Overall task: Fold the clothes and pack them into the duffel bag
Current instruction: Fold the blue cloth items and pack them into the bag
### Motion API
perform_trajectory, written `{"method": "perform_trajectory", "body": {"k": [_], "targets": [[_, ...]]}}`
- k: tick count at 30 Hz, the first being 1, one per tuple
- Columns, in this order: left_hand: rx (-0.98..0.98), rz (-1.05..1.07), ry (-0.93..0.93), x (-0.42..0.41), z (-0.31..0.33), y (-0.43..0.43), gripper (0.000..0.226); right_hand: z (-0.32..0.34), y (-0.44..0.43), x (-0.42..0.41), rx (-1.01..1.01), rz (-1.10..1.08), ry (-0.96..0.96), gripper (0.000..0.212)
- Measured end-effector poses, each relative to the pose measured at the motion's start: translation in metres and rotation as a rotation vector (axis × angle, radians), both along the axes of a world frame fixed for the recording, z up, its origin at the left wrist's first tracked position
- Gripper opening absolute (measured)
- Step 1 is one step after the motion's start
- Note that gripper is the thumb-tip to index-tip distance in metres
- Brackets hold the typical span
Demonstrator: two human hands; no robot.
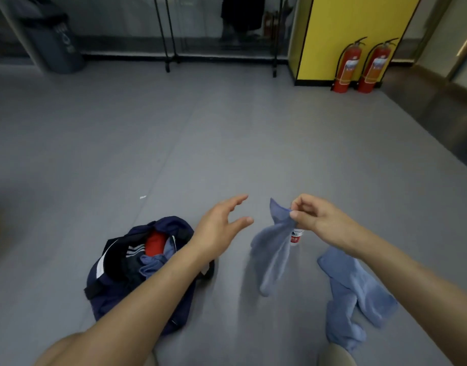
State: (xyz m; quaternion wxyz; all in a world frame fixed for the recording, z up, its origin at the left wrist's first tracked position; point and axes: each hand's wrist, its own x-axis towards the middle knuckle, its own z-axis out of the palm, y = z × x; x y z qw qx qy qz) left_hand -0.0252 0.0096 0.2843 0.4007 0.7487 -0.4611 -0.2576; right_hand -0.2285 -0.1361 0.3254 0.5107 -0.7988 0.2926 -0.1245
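Blue knit is pinched between the thumb and forefinger of my right hand (316,220). The small blue soft garment (273,249) hangs limp and twisted from that one corner, above the grey floor (227,128). My left hand (216,228) is just beside it, fingers (240,200) spread apart and holding nothing.

I judge the pinch thin: a sideways tug from the left hand could pull the piece free, and the twist could set a crooked fold. A small white bottle with a red label (295,237) stands on the floor behind the hanging cloth, so a swing might topple it.

A second crumpled blue garment (353,291) lies under my right forearm. The open navy fabric duffel bag (113,299) sits at the near left of the floor, heaped with red, blue and black clothes, and more could spill out.
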Motion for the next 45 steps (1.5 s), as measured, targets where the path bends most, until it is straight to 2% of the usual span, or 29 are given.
{"method": "perform_trajectory", "body": {"k": [3, 6, 12, 17, 21, 24, 27, 29, 31, 36, 38, 39, 40, 42, 45], "targets": [[-0.017, -0.016, 0.101, 0.009, -0.001, -0.007, 0.059, 0.006, 0.021, 0.025, 0.051, -0.018, -0.066, 0.009], [-0.041, -0.028, 0.148, 0.016, -0.003, -0.011, 0.054, -0.004, 0.033, 0.038, 0.112, -0.019, -0.109, 0.007], [-0.094, -0.068, 0.308, 0.026, 0.007, -0.009, 0.011, -0.011, 0.041, 0.056, 0.138, -0.049, -0.116, 0.011], [-0.049, -0.036, 0.369, 0.022, 0.006, -0.012, 0.021, -0.01, 0.04, 0.065, 0.091, -0.069, -0.134, 0.009], [-0.182, 0.027, 0.403, 0.021, 0.013, -0.018, 0.02, -0.009, 0.036, 0.069, 0.003, -0.11, -0.097, 0.011], [-0.247, 0.0, 0.362, 0.014, 0.019, -0.022, 0.019, -0.008, 0.035, 0.069, -0.026, -0.061, -0.027, 0.012], [-0.262, -0.008, 0.315, 0.011, 0.019, -0.023, 0.019, -0.01, 0.031, 0.069, -0.096, -0.053, -0.046, 0.005], [-0.256, -0.005, 0.306, 0.012, 0.017, -0.024, 0.021, -0.011, 0.026, 0.067, -0.188, -0.083, -0.014, 0.015], [-0.235, -0.018, 0.293, 0.013, 0.016, -0.025, 0.021, -0.013, 0.025, 0.065, -0.235, -0.091, 0.009, 0.016], [-0.13, -0.028, 0.083, 0.015, 0.006, -0.023, 0.004, -0.008, 0.027, 0.06, -0.047, -0.146, -0.131, 0.026], [-0.116, -0.034, 0.024, 0.015, 0.005, -0.023, 0.006, -0.007, 0.024, 0.058, -0.018, -0.155, -0.118, 0.011], [-0.123, -0.035, -0.001, 0.015, 0.005, -0.024, 0.008, -0.008, 0.022, 0.057, -0.058, -0.15, -0.052, 0.009], [-0.133, -0.043, -0.021, 0.012, 0.006, -0.024, 0.01, -0.01, 0.022, 0.055, -0.118, -0.133, 0.03, 0.021], [-0.155, -0.071, -0.055, 0.007, 0.01, -0.024, 0.012, -0.015, 0.022, 0.054, -0.183, -0.095, 0.105, 0.028], [-0.165, -0.086, -0.139, 0.008, 0.008, -0.025, 0.009, -0.022, 0.018, 0.053, -0.391, -0.047, 0.095, 0.017]]}}
